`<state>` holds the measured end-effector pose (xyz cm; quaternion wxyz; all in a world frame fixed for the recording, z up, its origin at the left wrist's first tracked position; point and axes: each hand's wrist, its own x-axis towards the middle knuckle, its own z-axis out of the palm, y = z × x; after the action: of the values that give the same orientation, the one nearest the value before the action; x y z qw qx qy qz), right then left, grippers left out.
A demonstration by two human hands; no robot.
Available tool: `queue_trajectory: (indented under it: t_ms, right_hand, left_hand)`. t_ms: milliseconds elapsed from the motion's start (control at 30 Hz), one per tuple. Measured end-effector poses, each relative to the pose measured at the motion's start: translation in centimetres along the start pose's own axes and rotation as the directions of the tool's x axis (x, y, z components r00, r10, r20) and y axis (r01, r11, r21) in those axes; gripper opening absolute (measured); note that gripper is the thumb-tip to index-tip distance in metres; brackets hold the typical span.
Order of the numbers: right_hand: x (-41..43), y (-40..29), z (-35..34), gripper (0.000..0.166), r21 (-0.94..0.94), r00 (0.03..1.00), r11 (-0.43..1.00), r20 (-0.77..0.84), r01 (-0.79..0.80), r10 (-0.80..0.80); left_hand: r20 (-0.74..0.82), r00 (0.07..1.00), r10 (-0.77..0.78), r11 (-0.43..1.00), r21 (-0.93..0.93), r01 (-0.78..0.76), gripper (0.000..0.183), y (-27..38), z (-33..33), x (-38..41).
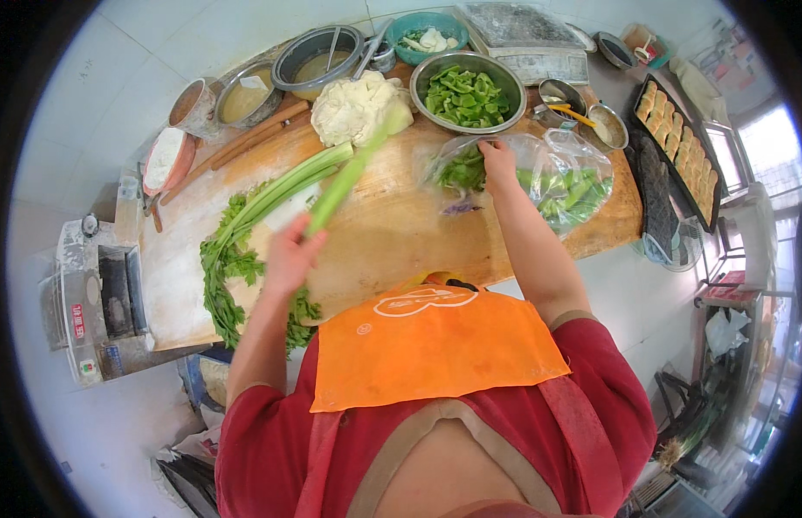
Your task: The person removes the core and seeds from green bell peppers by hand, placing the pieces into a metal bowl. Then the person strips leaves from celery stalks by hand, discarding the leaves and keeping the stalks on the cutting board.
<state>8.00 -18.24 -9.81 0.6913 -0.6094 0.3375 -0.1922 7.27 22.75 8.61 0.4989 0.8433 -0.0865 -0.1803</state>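
My left hand [293,251] grips a pale green celery stalk [341,191], blurred and slanting up to the right over the wooden worktop. Beneath and to its left lie more celery stalks [281,186], with leafy tops [232,272] hanging over the near edge. My right hand [498,165] is closed on a clear plastic bag [559,152]. Leafy greens [462,169] show in the bag left of that hand, and green vegetable pieces [569,194] to its right. Just beyond the bag stands a steel bowl [520,107] of cut green pepper pieces [465,97].
A large lump of dough [355,110] sits behind the celery. Wooden rolling pins [245,139], a bowl of flour [162,160] and pots [315,55] line the back and left. A scale [537,61] stands at the back; a tray of baked pastries [679,149] is at right.
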Motion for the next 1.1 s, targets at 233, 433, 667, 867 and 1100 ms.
queue_trajectory:
  t_ms: [233,433,667,867,1100]
  right_hand:
    - [-5.5,-3.3,-1.7,0.028,-0.469,0.98,0.869,-0.031,0.159,-0.196]
    - [-12.6,-6.6,-2.9,0.03,-0.608,0.928,0.71,0.141,0.356,-0.345]
    - [-16.3,-8.4,0.6,0.023,-0.395,0.762,0.776,0.626,0.492,-0.165]
    - [-17.7,-11.7,5.1,0.028,-0.342,0.641,0.854,0.768,0.392,0.014]
    - [-20.1,-15.4,11.4,0.055,0.23,0.299,0.875,0.877,0.425,-0.376]
  left_hand:
    - [0.152,0.966,0.211,0.905,0.344,-0.252,0.033,-12.9,5.2,-1.4]
    - [-0.324,0.826,0.461,0.692,0.714,-0.107,0.028,-11.1,2.5,4.1]
    - [-0.127,0.973,0.191,0.774,0.629,-0.07,0.032,-8.6,-3.5,7.6]
    - [0.075,0.997,-0.01,0.924,-0.381,0.037,0.015,2.6,-6.8,5.9]
    - [0.191,0.816,0.545,0.661,-0.697,-0.277,0.029,14.3,-8.2,4.2]
